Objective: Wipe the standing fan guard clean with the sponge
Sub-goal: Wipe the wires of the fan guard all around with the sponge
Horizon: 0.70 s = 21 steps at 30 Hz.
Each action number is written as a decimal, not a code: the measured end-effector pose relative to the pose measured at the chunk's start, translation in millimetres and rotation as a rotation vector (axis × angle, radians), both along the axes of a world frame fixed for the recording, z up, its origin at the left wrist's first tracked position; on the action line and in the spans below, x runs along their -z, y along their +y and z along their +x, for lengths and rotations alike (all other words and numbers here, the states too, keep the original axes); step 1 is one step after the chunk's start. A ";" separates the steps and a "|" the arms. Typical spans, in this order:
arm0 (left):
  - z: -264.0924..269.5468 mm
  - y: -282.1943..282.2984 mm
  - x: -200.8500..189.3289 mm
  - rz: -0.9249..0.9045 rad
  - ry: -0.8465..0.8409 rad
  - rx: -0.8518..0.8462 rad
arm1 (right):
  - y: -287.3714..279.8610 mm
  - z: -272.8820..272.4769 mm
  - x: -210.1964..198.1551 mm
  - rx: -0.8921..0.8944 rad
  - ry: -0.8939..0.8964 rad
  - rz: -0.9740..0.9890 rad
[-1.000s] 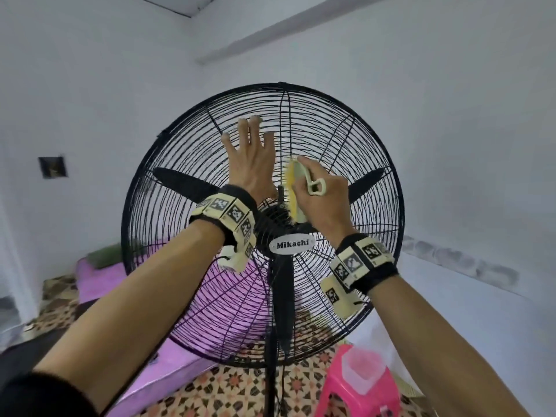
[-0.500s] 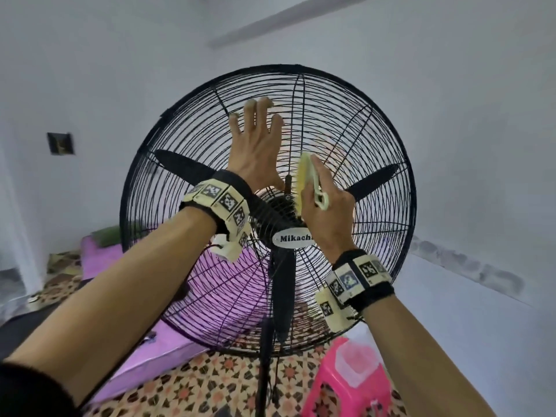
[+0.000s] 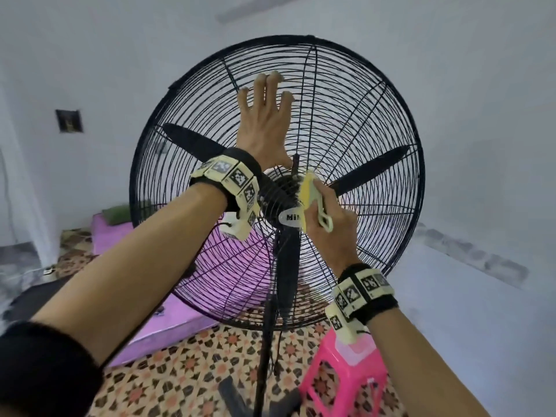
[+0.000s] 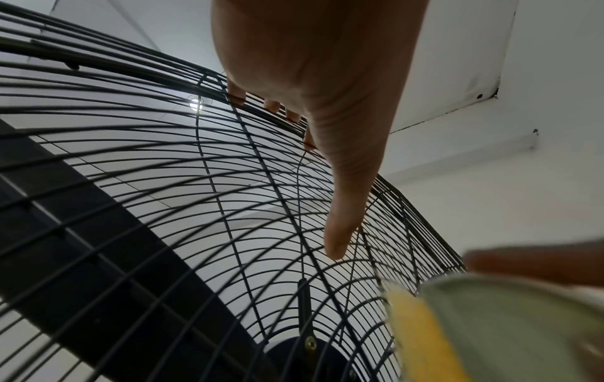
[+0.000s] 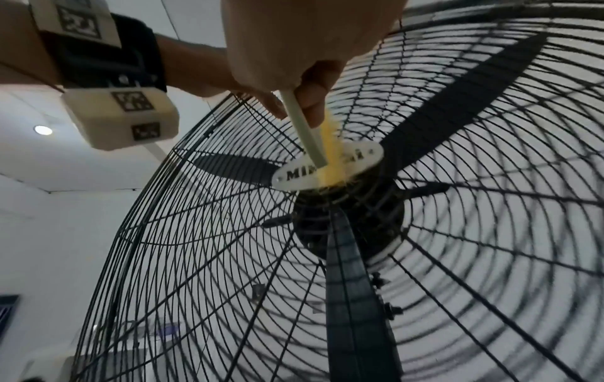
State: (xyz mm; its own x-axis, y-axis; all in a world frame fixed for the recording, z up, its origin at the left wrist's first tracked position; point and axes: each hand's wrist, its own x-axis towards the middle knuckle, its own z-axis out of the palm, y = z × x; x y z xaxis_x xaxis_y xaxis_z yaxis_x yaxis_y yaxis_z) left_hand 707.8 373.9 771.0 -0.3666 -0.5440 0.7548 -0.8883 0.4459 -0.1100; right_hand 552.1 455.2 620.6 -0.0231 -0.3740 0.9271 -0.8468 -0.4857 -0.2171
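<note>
Pressing flat against the upper guard, the left hand is lying open with its fingers straight and pointing up toward the rim. The right hand is gripping the sponge by its pale handle, fingers curled round it. The sponge is standing on edge, long axis running up and down with the top tilted slightly right, yellow face turned to the wires, touching the guard at the hub over the oval badge. Below, a clear tub is sitting on a pink stool; its contents cannot be made out.
</note>
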 end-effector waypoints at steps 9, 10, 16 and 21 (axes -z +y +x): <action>-0.4 -0.3 1.5 -0.009 -0.009 0.025 | -2.6 4.0 -10.8 -0.048 -0.135 -0.110; -0.4 -0.5 0.5 -0.008 -0.012 0.026 | -1.2 2.0 3.0 -0.050 -0.119 -0.083; 0.9 -2.1 29.1 -0.008 -0.034 -0.030 | 11.0 -5.3 17.9 0.097 -0.306 -0.117; 3.5 5.5 94.1 -0.013 -0.072 -0.018 | 0.9 19.3 35.2 -0.004 -0.088 -0.011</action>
